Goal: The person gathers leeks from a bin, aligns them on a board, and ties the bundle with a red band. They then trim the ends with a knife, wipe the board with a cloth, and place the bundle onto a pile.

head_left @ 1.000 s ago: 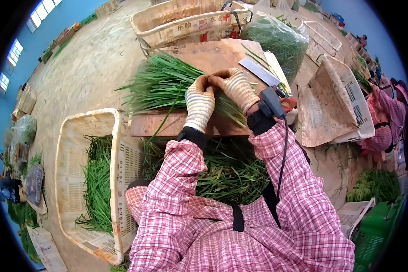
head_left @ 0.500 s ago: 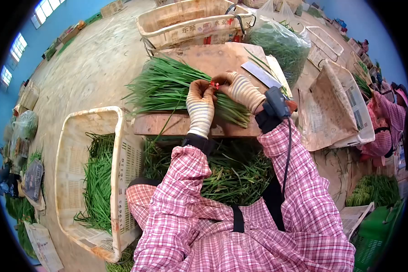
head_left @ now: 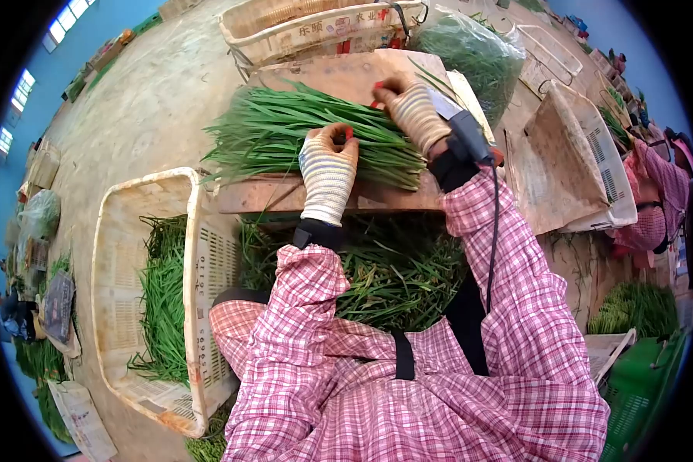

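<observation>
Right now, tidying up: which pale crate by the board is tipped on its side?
The right crate, beside the board, its lined inside facing us; the left crate and far crate stand flat.

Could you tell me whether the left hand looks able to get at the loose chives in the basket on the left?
Probably yes: the basket stands open-topped at the person's left, nothing over its chives. The left hand must first release the red tie on the bundle.
</observation>
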